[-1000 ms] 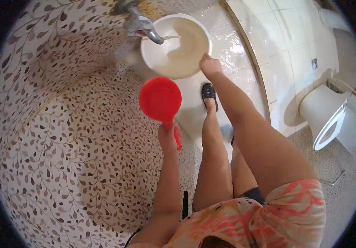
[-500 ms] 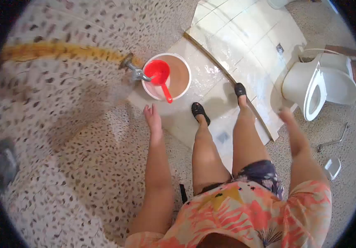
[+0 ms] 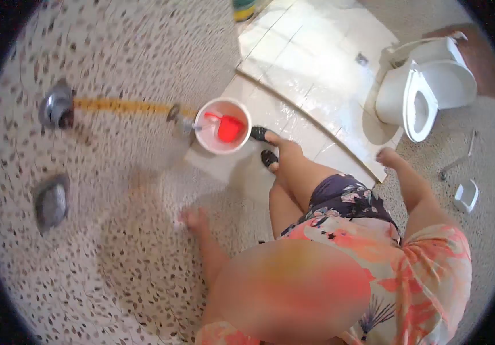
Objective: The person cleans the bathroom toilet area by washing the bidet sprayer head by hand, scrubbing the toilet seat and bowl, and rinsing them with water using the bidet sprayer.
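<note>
My left hand, a little blurred, is low beside the speckled wall with its fingers apart and nothing in them. On the other side, my right hand hangs near the end of a raised floor ledge; its fingers look loosely bent, and no object shows in them. A white bucket stands beneath a metal tap. Inside the bucket lies a red dipper, its handle toward the tap. Neither hand touches the bucket or the dipper.
The ledge crosses the wet tiled floor. A white toilet with its lid up stands right, near a wall-mounted white holder. A shower fitting and soap recess are on the left wall.
My view has shifted and my feet have come close together near the bucket. My left hand has moved back, away from the bucket. The dipper has turned, its handle now pointing toward the tap.
</note>
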`<state>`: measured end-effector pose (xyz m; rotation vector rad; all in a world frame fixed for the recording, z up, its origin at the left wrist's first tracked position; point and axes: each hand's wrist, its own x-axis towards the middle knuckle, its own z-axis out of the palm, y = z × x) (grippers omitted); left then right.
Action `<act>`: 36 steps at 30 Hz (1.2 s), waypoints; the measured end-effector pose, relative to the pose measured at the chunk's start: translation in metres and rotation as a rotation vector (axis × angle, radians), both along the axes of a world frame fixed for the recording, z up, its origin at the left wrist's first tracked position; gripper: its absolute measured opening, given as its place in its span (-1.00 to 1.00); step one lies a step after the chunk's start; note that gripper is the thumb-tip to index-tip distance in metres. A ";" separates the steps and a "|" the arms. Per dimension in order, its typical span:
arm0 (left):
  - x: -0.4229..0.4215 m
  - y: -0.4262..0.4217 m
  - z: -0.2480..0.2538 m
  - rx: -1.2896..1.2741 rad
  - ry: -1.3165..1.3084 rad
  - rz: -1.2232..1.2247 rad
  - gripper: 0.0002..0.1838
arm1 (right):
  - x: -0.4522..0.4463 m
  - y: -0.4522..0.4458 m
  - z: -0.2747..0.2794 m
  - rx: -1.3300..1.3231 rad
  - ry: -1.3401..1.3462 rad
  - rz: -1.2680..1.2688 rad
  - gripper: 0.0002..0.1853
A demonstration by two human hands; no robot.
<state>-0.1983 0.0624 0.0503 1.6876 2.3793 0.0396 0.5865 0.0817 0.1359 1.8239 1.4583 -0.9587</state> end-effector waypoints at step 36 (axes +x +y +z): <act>0.668 0.428 0.048 -0.665 -0.391 -0.659 -0.69 | 0.126 -0.164 -0.004 0.766 0.306 -1.740 -0.82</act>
